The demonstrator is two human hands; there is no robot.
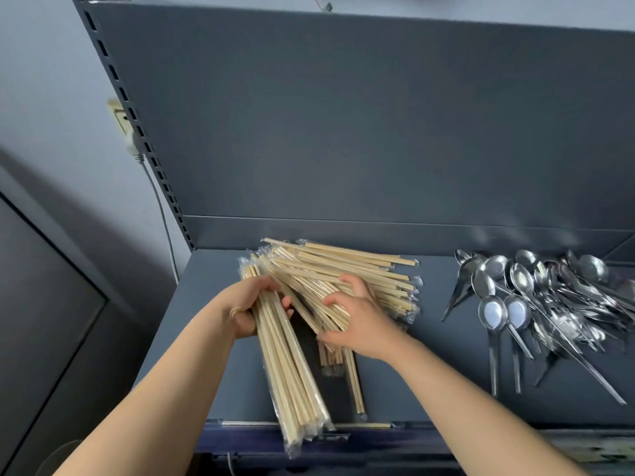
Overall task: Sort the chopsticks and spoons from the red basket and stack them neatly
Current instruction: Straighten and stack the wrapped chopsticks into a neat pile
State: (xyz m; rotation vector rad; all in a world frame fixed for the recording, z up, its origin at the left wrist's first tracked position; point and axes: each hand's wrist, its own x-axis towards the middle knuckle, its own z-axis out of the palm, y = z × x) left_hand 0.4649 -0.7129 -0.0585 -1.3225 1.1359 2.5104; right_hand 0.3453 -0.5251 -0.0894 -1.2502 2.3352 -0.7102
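Left hand [247, 304]: closed, fingers and thumb wrapped around one bundle of chopsticks [292, 383] in clear wrappers, held over the near shelf edge. Right hand [360, 321]: fingers bent, touching one fanned pile of chopsticks [343, 266] just beside the bundle; actual grip cannot be determined. Pieces overlap too much to count. One heap of metal spoons [536, 297] lies well apart on the right of the gray shelf [429, 372].

Right of frame: spoon heap [556, 297] runs off the right edge; handles too tangled to count. Right hand [360, 321] covers the middle of the fanned chopsticks [343, 266]. Left hand [245, 305]: fingers partly hidden behind the wrapped bundle [292, 372] it grips. Both forearms cut at the bottom edge. Lower right corner blurred, unreadable.
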